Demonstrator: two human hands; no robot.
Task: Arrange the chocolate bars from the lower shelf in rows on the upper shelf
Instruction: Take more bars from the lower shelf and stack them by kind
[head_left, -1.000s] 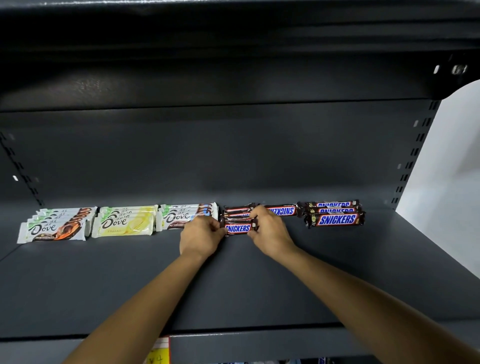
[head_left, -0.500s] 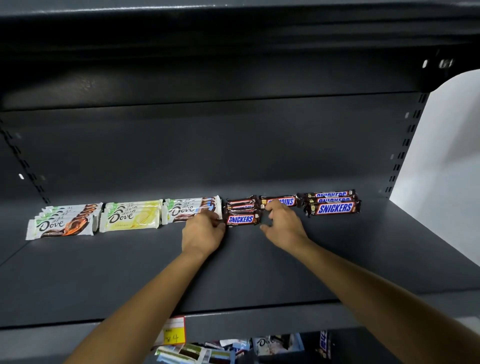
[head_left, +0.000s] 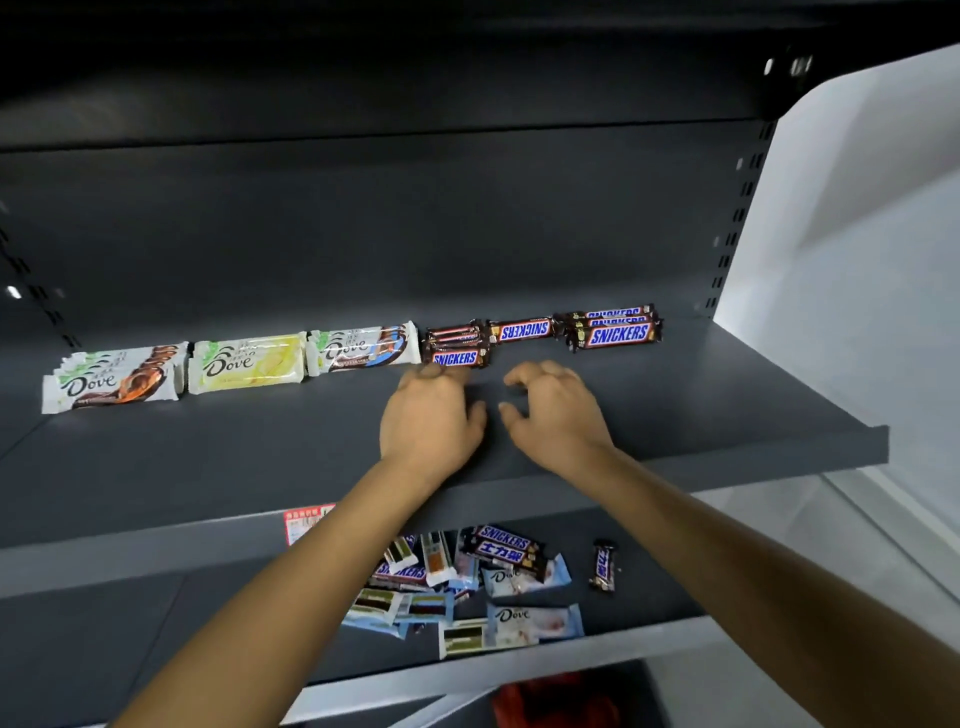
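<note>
Grey steel upper shelf (head_left: 675, 415) carries the sorted stock: three Dove stacks (head_left: 247, 361) on the left, then a short Snickers stack (head_left: 457, 348), a single inverted Snickers bar (head_left: 522, 330) and a taller Snickers stack (head_left: 615, 327).

Left hand (head_left: 431, 415) – fingers bent, tips at the near edge of the short Snickers stack. Contact or a hair's gap: cannot tell through the blur. It grasps nothing. Right hand (head_left: 558, 415) hovers just beside it, fingers loosely curled, empty.

Remaining work lies on the lower shelf (head_left: 649, 597): a loose pile (head_left: 467, 587) of overlapping Dove and Snickers bars, plus one lone bar (head_left: 602, 566) off to the right.

Risks, as judged:
- Left fingertips could knock the short stack's top bars out of line or push them into the neighbouring Dove stack; the wrappers look slick.
- The inverted bar sits further back than its neighbours, so the row reads uneven unless it is turned and aligned.
- Bars in the pile overlap, some face-down – pulling one may drag others toward the shelf's front edge, or bring up the wrong brand.
</note>
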